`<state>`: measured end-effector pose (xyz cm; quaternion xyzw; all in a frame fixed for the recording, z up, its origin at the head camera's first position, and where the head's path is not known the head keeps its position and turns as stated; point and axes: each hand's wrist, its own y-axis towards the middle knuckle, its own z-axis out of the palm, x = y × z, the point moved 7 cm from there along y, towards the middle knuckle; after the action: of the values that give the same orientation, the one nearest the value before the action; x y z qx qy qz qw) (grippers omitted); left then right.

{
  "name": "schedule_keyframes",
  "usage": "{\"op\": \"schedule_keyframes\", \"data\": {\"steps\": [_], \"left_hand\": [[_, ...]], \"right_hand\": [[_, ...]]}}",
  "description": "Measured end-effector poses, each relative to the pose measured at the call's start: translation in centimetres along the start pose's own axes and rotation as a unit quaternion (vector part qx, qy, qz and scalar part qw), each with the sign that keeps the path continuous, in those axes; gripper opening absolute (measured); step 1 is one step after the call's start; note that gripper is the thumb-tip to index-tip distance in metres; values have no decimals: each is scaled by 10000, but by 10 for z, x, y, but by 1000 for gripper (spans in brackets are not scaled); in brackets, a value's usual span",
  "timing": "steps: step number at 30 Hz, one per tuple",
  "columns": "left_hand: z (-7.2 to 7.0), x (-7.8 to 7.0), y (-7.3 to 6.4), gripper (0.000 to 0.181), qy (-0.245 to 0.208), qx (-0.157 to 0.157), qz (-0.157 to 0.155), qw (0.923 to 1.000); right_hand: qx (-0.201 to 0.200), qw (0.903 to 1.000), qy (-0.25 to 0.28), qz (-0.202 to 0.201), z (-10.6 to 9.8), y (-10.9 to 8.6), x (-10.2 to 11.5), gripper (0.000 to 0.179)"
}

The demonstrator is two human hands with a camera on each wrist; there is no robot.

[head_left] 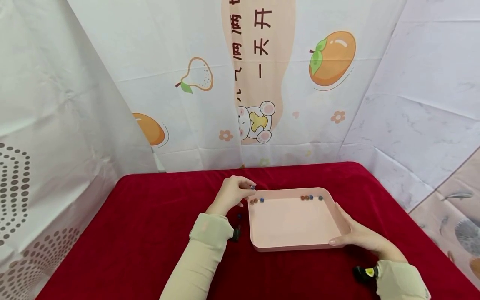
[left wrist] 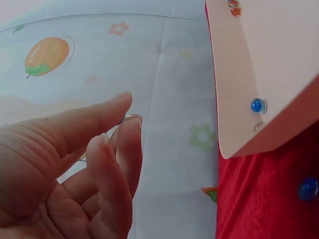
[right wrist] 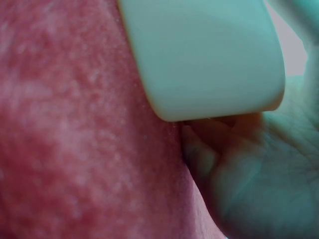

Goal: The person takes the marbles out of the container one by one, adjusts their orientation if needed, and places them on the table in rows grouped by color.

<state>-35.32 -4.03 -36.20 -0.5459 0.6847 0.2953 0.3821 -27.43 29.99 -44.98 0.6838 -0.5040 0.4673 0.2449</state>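
Note:
Beside the back left corner of a pale pink tray, my left hand pinches a small blue marble between thumb and fingertips. The left wrist view shows only a sliver of that marble, fingers hiding the rest. My right hand grips the tray's front right corner, thumb over the rim and fingers along the outer side. Inside, along the back wall, a blue marble lies near two brownish ones on the left. Several more marbles form a short row on the right.
A blue marble lies on the red cloth left of the tray, with a small reddish one just in front of it, near the left wrist. Behind the table hangs a printed white curtain.

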Motion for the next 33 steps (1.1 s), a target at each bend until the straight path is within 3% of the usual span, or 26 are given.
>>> {"op": "schedule_keyframes", "data": {"steps": [5,12,33], "left_hand": [[-5,8,-6,22,184,-28,-3,9998],[-9,23,-14,22,221,-87,-120,9996],[-7,60,-34,24,223,-200,-200,9994]], "right_hand": [[3,9999,148,-49,1,0,1,112],[-20,10000,-50,68,1,0,0,112],[-45,9999,-139,75,0,0,-2,112]]}}
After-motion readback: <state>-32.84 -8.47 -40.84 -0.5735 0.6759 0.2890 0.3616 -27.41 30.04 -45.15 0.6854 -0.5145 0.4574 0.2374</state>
